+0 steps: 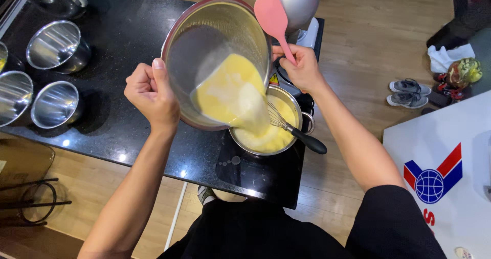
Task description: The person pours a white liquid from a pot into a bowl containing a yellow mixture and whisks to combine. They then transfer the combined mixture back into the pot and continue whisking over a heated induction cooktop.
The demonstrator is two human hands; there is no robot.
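Note:
My left hand [151,91] grips the rim of a steel mixing bowl [204,39], tilted steeply toward me. Yellow batter [230,92] slides out of it into a steel saucepan [292,101] that stands on a black induction hob [255,174]. A whisk with a black handle [306,138] rests in the saucepan, its wires in the yellow mixture. My right hand [302,67] holds a pink silicone spatula [273,18] by its handle, blade up, just beside the bowl's right rim.
Several empty steel bowls [53,46] stand at the left of the black countertop [123,121]. A grey stand mixer [296,3] sits behind the bowl. Grey shoes [409,92] lie on the wooden floor at right, next to a white surface [450,156].

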